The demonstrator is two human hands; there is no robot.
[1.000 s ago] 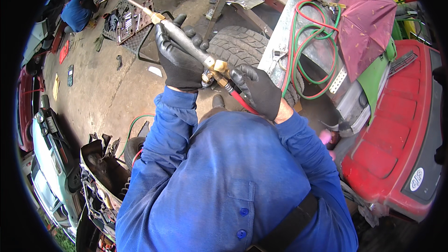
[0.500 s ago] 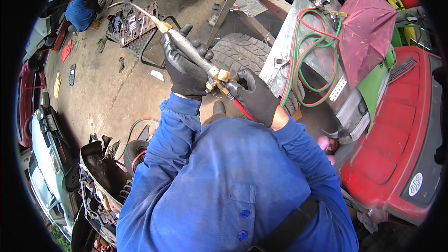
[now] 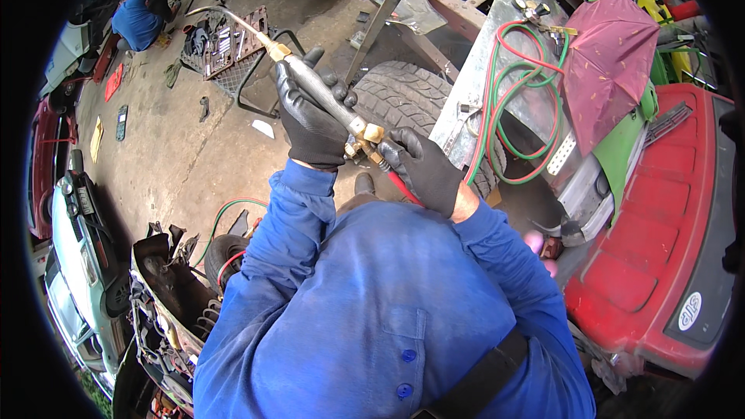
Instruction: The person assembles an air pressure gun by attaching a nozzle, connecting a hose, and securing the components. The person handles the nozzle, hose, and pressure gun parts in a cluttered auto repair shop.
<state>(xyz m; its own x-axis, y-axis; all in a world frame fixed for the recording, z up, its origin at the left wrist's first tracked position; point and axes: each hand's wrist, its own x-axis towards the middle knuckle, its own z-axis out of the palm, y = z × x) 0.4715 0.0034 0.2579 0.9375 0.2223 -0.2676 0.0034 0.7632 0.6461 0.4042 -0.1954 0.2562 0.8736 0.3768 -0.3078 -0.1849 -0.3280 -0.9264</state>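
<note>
Brass-fitted torch (image 3: 314, 93) raised slightly higher.

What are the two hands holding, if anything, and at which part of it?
Both gloved hands hold one gas torch. The left hand wraps the grey handle at its middle; the right hand grips the brass valve end, where the hoses join.

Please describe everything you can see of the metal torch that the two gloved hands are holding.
The long metal gas torch has a dark grey handle, brass fittings at both handle ends and a thin tube curving at its tip. It points up and to the left above the concrete floor. The black-gloved left hand wraps the handle; the black-gloved right hand grips the brass valve end, where a red hose leaves.
</note>
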